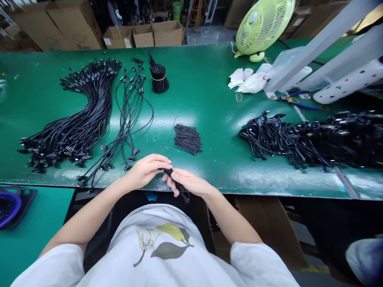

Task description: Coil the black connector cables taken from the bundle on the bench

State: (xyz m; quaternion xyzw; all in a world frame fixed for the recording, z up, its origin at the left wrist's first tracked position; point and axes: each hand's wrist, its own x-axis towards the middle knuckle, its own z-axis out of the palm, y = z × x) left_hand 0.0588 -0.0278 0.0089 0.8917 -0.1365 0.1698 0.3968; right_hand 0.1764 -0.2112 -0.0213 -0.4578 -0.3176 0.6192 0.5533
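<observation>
Close to the table's front edge, my right hand (190, 181) is closed around a folded black cable bundle (180, 188). My left hand (146, 170) touches the bundle's upper end, its fingers pressed together; what its fingertips pinch is too small to make out. Just beyond my hands lies a flat pile of short black ties (188, 138). Loose black cables (128, 107) are to the left, beside a large sheaf of straight cables (92, 103). Folded cable bundles (314, 137) are heaped on the right.
Farther back on the green table (206, 91) stands a tie bunch (158, 78) held by a yellow band. A green fan (263, 28), white wrappings (251, 81), blue-handled pliers (302, 106) and a slanted metal post (317, 44) are at the back right. Boxes (167, 34) sit behind.
</observation>
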